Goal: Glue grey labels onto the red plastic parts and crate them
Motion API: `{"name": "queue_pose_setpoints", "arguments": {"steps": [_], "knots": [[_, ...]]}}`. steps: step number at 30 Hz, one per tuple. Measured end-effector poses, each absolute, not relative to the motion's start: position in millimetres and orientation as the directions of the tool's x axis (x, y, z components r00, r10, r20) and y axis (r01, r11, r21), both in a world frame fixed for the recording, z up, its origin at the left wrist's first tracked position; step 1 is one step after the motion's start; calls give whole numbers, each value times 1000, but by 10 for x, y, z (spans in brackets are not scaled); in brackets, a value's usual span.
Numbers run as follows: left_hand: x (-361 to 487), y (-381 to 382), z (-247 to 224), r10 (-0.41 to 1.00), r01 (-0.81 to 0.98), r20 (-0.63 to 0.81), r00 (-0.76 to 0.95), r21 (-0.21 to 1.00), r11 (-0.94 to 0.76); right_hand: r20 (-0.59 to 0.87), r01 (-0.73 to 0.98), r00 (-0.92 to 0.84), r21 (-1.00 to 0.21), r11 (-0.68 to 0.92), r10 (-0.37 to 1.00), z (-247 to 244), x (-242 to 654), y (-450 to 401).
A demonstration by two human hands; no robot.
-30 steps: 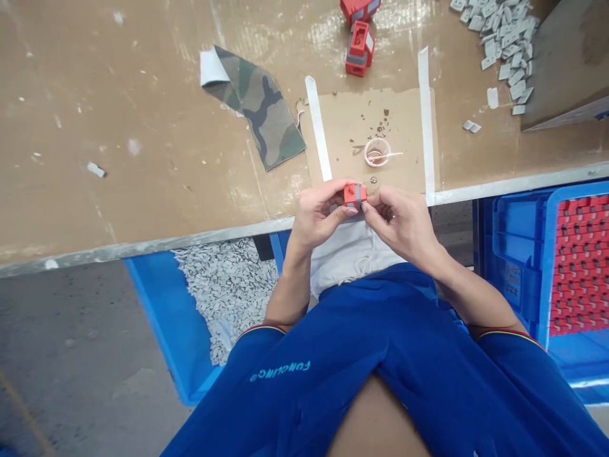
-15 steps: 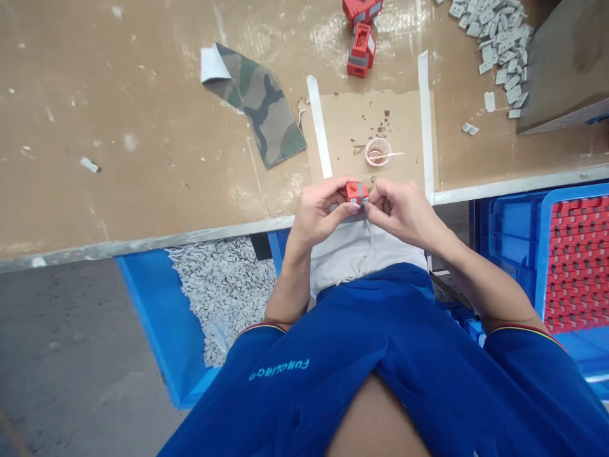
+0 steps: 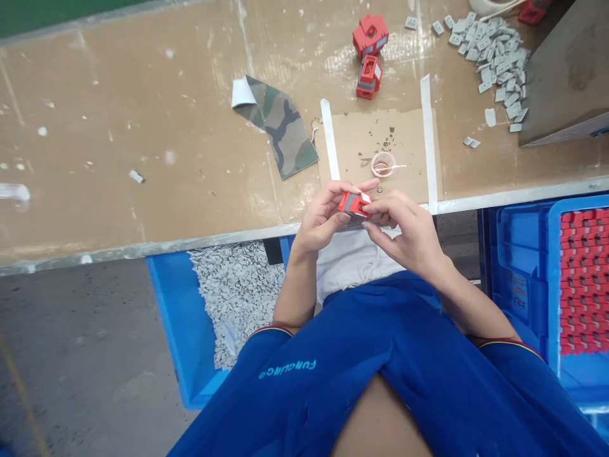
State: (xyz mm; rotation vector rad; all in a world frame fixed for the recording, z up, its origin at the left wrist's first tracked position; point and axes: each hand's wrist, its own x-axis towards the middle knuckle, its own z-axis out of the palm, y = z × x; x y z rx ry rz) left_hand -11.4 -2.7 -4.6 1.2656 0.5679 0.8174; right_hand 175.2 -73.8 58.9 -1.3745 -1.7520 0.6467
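Observation:
My left hand holds a red plastic toy vehicle part with a grey band round its middle, just over the table's front edge. Its thumb presses the near side while the fingers lie along the far side. At the right end of the part is my right hand, its index fingertip on the red surface and its thumb just below. Whether a smaller piece sits between those fingertips is hidden. Beyond the hands stands a small clear cup of brownish liquid, with a thin white stick across it.
Two more red toy parts stand farther back. Camouflage cloth lies left, a heap of small grey pieces right, beside a metal-like panel. Below the table are a blue bin of grey pieces and a blue crate of red parts.
The red part has been turned, so its grey band now slants and its light panel faces up at the right. My right fingers have spread somewhat. The view has shifted.

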Motion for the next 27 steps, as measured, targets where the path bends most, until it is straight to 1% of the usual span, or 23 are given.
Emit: {"name": "queue_pose_setpoints", "arguments": {"steps": [2, 6, 8, 10, 11, 12, 13, 15, 16, 17, 19, 22, 25, 27], "knots": [[-106, -38, -67, 798, -221, 70, 599, 972, 81, 289, 560, -97, -775, 293, 952, 621, 1738, -736], [37, -94, 99, 742, -253, 169, 649, 967, 1, 376, 648, -59, -690, 322, 925, 804, 1779, -821], [149, -84, 290, 661, -244, 223, 716, 968, -62, 420, 688, -25, -651, 321, 907, 946, 1887, -940], [252, 47, 480, 523, -197, 260, 811, 965, -174, 429, 718, 15, -633, 288, 903, 1082, 2089, -1105], [303, 177, 550, 472, -157, 266, 841, 953, -258, 420, 741, 52, -625, 247, 906, 1135, 2231, -1199], [359, 351, 596, 460, -106, 272, 845, 929, -355, 405, 771, 109, -611, 179, 908, 1172, 2403, -1294], [423, 558, 612, 505, -37, 292, 812, 890, -455, 384, 803, 187, -589, 84, 904, 1189, 2602, -1386], [574, 1011, 567, 606, 135, 359, 710, 775, -618, 344, 826, 401, -537, -173, 849, 1156, 3061, -1531], [652, 1224, 516, 640, 224, 378, 669, 718, -659, 315, 797, 514, -518, -309, 798, 1106, 3303, -1571], [723, 1408, 456, 656, 286, 365, 661, 685, -670, 292, 751, 611, -507, -423, 736, 1038, 3536, -1581], [826, 1664, 338, 681, 397, 294, 670, 633, -664, 217, 672, 717, -472, -571, 663, 876, 3939, -1512], [862, 1788, 237, 692, 488, 233, 684, 559, -670, 157, 630, 762, -401, -665, 628, 668, 4309, -1266], [788, 1774, 237, 701, 532, 230, 675, 507, -678, 153, 627, 773, -331, -705, 616, 584, 4468, -1044], [718, 1769, 256, 699, 546, 213, 683, 488, -681, 144, 634, 768, -307, -710, 624, 577, 4529, -966]]}}
